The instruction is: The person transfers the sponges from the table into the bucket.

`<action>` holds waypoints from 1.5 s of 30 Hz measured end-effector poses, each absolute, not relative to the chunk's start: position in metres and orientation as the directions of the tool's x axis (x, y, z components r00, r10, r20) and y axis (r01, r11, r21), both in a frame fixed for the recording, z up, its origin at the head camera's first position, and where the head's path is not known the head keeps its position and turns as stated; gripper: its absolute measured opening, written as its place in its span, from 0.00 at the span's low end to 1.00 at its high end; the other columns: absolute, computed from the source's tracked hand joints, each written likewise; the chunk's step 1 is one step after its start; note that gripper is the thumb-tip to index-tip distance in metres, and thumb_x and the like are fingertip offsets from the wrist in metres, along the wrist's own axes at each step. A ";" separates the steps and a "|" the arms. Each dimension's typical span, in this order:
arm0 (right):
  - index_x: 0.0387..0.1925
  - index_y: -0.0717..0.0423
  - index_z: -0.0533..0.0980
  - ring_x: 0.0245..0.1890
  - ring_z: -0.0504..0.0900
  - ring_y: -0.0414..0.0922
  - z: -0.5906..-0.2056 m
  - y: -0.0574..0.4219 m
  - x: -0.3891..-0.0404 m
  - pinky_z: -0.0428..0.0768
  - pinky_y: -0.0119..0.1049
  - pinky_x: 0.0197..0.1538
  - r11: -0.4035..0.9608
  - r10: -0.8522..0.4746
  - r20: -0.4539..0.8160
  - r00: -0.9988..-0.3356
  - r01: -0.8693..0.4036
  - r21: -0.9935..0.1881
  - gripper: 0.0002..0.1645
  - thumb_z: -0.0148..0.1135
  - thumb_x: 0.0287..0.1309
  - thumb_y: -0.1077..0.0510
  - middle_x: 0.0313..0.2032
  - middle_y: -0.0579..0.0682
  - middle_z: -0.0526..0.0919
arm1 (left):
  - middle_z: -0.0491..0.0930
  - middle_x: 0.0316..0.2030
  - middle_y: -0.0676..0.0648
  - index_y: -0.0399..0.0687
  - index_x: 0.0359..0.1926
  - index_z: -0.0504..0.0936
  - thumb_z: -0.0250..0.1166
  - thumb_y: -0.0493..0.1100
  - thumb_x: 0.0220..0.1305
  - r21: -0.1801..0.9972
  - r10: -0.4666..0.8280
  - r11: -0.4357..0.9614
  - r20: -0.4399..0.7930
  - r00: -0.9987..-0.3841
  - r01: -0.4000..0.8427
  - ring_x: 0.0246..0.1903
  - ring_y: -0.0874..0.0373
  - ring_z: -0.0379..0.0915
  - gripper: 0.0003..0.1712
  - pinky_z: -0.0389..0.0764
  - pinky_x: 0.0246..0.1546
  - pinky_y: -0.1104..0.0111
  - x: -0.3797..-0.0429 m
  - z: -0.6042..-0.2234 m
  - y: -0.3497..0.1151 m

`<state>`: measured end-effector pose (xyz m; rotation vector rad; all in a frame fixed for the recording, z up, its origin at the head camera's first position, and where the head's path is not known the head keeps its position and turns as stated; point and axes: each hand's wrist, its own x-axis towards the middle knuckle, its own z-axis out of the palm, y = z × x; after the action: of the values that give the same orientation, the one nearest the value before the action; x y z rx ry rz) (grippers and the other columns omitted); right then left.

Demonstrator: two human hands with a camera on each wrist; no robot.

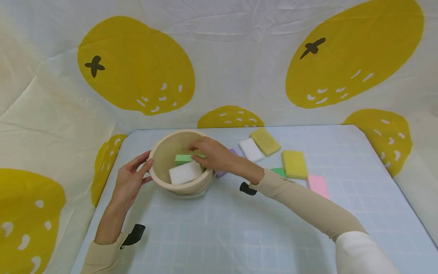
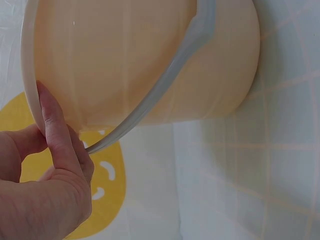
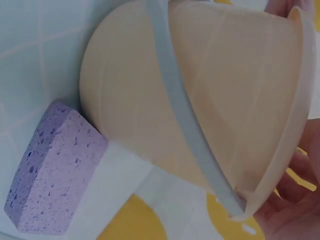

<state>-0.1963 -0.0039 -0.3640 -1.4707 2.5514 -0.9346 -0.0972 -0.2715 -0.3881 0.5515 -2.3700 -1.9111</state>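
Note:
A cream bucket (image 1: pixel 189 188) with a grey handle (image 2: pixel 165 82) stands on the table. My left hand (image 1: pixel 128 182) pinches its left rim, thumb on one side and fingers against the outer wall in the left wrist view. My right hand (image 1: pixel 217 154) reaches over the right rim, with its fingers inside the bucket. Its thumb and forefinger are apart, and no sponge shows between them. Below those fingers lie a white sponge (image 1: pixel 184 173) and a green sponge (image 1: pixel 183 159), the green one partly hidden. In the right wrist view, a purple sponge (image 3: pixel 62 170) lies beside the bucket.
Right of the bucket lie a white sponge (image 1: pixel 251 149), two yellow sponges (image 1: pixel 265 141), a green one (image 1: pixel 278 172) partly behind the right arm, and a pink one (image 1: pixel 317 184). A fruit-patterned cloth (image 1: pixel 236 76) hangs behind the pale blue table (image 1: pixel 212 236).

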 end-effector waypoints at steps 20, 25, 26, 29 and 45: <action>0.54 0.67 0.78 0.54 0.81 0.52 -0.377 0.047 -0.202 0.83 0.47 0.57 0.165 -0.631 0.472 -0.616 -0.701 -0.694 0.16 0.65 0.67 0.65 0.52 0.60 0.83 | 0.70 0.69 0.44 0.49 0.73 0.72 0.66 0.56 0.71 0.953 -0.302 0.182 -0.182 -0.936 -0.244 0.45 0.60 0.76 0.35 0.86 0.43 0.72 -0.096 -0.389 -0.272; 0.56 0.66 0.77 0.55 0.80 0.51 -0.383 0.060 -0.205 0.83 0.47 0.58 0.185 -0.583 0.455 -0.673 -0.656 -0.732 0.18 0.67 0.67 0.65 0.53 0.59 0.83 | 0.70 0.69 0.44 0.50 0.74 0.72 0.65 0.56 0.71 0.951 -0.300 0.191 -0.180 -0.937 -0.243 0.46 0.59 0.76 0.35 0.86 0.44 0.72 -0.096 -0.389 -0.272; 0.56 0.65 0.77 0.55 0.81 0.51 -0.385 0.063 -0.206 0.83 0.47 0.58 0.191 -0.576 0.452 -0.681 -0.650 -0.735 0.18 0.67 0.67 0.65 0.53 0.60 0.83 | 0.70 0.69 0.44 0.50 0.74 0.72 0.65 0.56 0.71 0.952 -0.298 0.188 -0.180 -0.937 -0.243 0.46 0.59 0.75 0.35 0.86 0.44 0.72 -0.096 -0.389 -0.272; 0.56 0.65 0.77 0.54 0.82 0.54 -0.389 0.070 -0.209 0.83 0.48 0.58 0.203 -0.557 0.445 -0.701 -0.634 -0.746 0.18 0.67 0.67 0.64 0.53 0.60 0.83 | 0.70 0.68 0.44 0.50 0.74 0.72 0.66 0.56 0.71 0.954 -0.293 0.185 -0.177 -0.940 -0.238 0.46 0.59 0.76 0.35 0.86 0.44 0.71 -0.096 -0.389 -0.272; 0.55 0.67 0.78 0.53 0.82 0.59 -0.416 0.118 -0.209 0.83 0.51 0.58 0.285 -0.489 0.361 -0.794 -0.537 -0.794 0.18 0.68 0.66 0.64 0.52 0.60 0.83 | 0.69 0.70 0.44 0.50 0.74 0.71 0.66 0.57 0.70 0.957 -0.279 0.169 -0.182 -0.943 -0.235 0.45 0.60 0.76 0.36 0.85 0.43 0.72 -0.096 -0.389 -0.273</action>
<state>-0.2094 0.1178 -0.4165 -1.0210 2.5550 -1.6110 -0.0964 -0.2725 -0.3891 0.5222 -2.3739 -1.9329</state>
